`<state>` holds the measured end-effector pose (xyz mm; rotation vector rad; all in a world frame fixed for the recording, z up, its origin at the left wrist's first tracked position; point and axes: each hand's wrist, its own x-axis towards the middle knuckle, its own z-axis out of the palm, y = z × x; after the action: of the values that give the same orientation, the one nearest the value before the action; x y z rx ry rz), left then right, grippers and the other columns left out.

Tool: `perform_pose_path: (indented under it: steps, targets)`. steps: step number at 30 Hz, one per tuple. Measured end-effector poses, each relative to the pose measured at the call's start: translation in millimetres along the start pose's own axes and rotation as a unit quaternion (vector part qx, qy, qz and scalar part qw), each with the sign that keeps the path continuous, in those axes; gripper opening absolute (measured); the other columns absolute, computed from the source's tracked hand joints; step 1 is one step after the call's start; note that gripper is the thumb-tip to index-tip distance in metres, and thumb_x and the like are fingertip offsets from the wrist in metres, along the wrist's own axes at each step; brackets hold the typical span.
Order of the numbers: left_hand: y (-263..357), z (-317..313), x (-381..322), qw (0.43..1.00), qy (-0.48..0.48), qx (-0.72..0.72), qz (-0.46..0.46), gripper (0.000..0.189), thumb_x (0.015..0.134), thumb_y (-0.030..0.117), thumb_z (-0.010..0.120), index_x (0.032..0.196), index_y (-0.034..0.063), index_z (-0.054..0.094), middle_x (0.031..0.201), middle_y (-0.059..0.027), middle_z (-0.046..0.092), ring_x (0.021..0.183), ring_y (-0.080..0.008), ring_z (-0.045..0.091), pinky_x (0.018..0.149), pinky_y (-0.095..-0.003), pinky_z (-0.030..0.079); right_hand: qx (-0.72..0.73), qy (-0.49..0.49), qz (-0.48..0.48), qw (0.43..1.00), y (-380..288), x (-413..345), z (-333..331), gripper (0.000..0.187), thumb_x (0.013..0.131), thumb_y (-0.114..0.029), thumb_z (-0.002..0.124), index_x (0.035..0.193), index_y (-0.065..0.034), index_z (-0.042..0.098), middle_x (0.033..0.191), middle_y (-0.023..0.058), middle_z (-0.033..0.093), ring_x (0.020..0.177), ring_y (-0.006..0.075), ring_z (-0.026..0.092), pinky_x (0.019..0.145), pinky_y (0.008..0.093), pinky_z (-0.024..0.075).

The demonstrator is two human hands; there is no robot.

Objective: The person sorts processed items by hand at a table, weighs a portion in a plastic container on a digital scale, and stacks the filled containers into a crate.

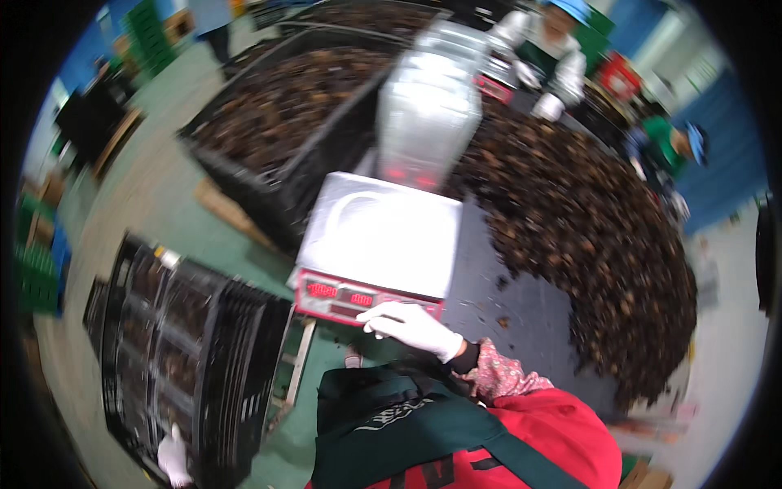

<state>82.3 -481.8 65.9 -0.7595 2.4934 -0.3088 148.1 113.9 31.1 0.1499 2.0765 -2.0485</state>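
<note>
My right hand (410, 327), in a white glove, is at the front edge of a red digital scale (372, 244), its fingers by the keypad; whether they press is unclear. The scale's metal plate carries nothing, and its display glows red. At the lower left, my gloved left hand (175, 457) touches or hovers at a black crate (131, 342) that holds clear plastic boxes with dark brown contents; its grip cannot be made out. A tall stack of clear plastic containers (427, 104) stands just behind the scale.
A large pile of dark brown pieces (580, 244) covers much of the grey table (531, 312) at the right. Big black bins (244, 171) of similar pieces stand at the back left. Two co-workers (550, 55) are across the table; another person (211, 27) stands far left.
</note>
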Motion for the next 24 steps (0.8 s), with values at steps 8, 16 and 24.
perform_pose_path:
  steps: [8,16,24]
  targets:
    - [260.3,-140.5,-176.0,0.761,0.192,-0.373,0.494,0.026,0.098,0.003,0.055,0.121,-0.0033,0.064,0.112,-0.0126,0.071,0.1,-0.0189,0.065,0.092,-0.0295,0.049,0.007,0.183,0.039,0.982,45.2,-100.3,-56.9,0.03,0.1,-0.025,0.058,0.121,-0.0059,0.068,0.097,0.004,0.07,0.08,0.0112,0.063,0.077,0.0271,0.0515]
    - [581.1,-193.3,-261.3,0.391,0.418,-0.312,0.758,0.021,0.098,0.004,0.057,0.116,0.0035,0.068,0.115,-0.0139,0.067,0.11,-0.0291,0.063,0.097,-0.0355,0.047,0.037,0.362,0.029,0.931,122.6,-190.6,-107.9,0.027,0.098,-0.02,0.058,0.118,-0.0037,0.07,0.093,0.0029,0.07,0.081,0.0082,0.063,0.076,0.0231,0.0505]
    - [691.6,-212.1,-226.1,0.444,0.228,-0.36,0.788,0.013,0.091,0.005,0.068,0.104,0.0038,0.067,0.099,-0.0053,0.064,0.091,-0.0147,0.064,0.083,-0.0268,0.051,-0.206,0.573,0.002,0.793,183.0,-230.4,-131.0,0.014,0.091,-0.01,0.063,0.101,-0.0064,0.073,0.092,0.0108,0.072,0.08,0.0252,0.07,0.073,0.0315,0.0558]
